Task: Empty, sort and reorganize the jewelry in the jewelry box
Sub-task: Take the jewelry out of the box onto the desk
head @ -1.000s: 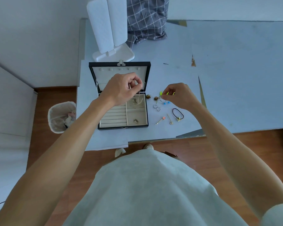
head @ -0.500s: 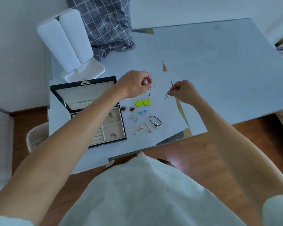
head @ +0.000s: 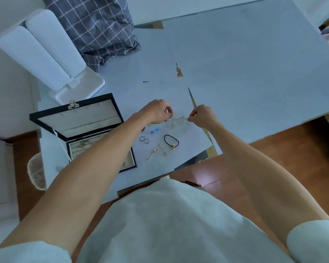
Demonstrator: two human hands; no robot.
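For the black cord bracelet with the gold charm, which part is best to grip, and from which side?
Probably pinch the gold charm from above: the black cord bracelet lies flat on the table, and the charm seems its only raised part, with free space around it.

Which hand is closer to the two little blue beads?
The left. The left hand hovers just above the blue beads, slightly behind them. The right hand is farther off to their right, pinching the thin chain.

Head-worn view, steeply down over table [head: 254,73]
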